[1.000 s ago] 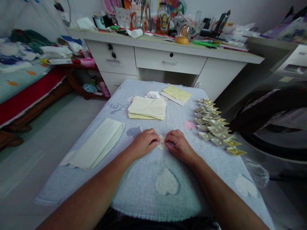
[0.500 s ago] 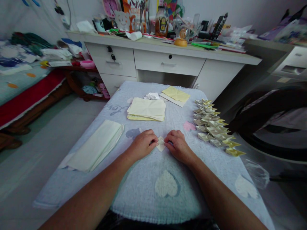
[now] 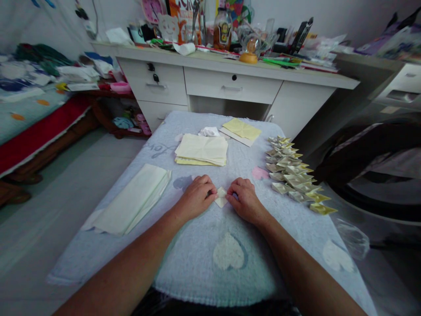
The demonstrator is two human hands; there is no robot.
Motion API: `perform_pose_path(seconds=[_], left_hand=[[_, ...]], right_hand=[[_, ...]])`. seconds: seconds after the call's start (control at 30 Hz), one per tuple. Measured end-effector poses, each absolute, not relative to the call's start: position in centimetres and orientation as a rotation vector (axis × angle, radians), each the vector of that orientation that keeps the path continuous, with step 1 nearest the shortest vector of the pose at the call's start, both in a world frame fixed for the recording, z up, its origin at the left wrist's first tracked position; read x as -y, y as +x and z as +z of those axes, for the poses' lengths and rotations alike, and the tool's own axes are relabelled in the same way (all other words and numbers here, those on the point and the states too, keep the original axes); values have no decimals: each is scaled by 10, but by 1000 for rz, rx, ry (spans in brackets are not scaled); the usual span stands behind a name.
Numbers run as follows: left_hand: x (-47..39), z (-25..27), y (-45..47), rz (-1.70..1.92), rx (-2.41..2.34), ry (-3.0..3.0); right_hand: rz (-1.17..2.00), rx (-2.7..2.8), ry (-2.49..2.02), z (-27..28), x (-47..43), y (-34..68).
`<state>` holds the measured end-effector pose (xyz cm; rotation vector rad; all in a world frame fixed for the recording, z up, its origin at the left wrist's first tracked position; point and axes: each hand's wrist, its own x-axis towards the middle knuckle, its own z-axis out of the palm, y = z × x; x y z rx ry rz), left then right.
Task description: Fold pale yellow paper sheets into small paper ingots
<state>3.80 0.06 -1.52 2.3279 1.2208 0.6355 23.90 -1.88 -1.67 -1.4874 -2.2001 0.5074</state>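
Note:
A small cream piece of folded paper (image 3: 221, 198), diamond-shaped, lies low over the cloth between my hands. My left hand (image 3: 199, 196) pinches its left corner between thumb and fingers. At the opposite corner my right hand (image 3: 244, 199) does the same, fingers curled. Beyond them is a stack of cream and yellow paper sheets (image 3: 201, 149). Several folded paper boats (image 3: 292, 171) stand in rows to the right of my right hand. A long folded bundle of pale paper (image 3: 133, 199) lies left of my left hand.
The table wears a pale blue cloth (image 3: 184, 267) with heart prints. Toward its far edge are a crumpled white tissue (image 3: 209, 131) and a yellow sheet (image 3: 241, 128) over a white one. Behind stands a white desk (image 3: 230, 83) crowded with items; a washing machine (image 3: 399, 96) is at right.
Both hands keep hold of the folded paper's corners, with only a very slight shift of the fingers. Everything else stays in place.

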Motion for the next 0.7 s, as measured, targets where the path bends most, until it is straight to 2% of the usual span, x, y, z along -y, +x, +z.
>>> perform_pose_path(seconds=[0.7], left_hand=[[2, -17, 44, 561, -1381, 2393]], right_hand=[[367, 2276, -1647, -15, 19, 231]])
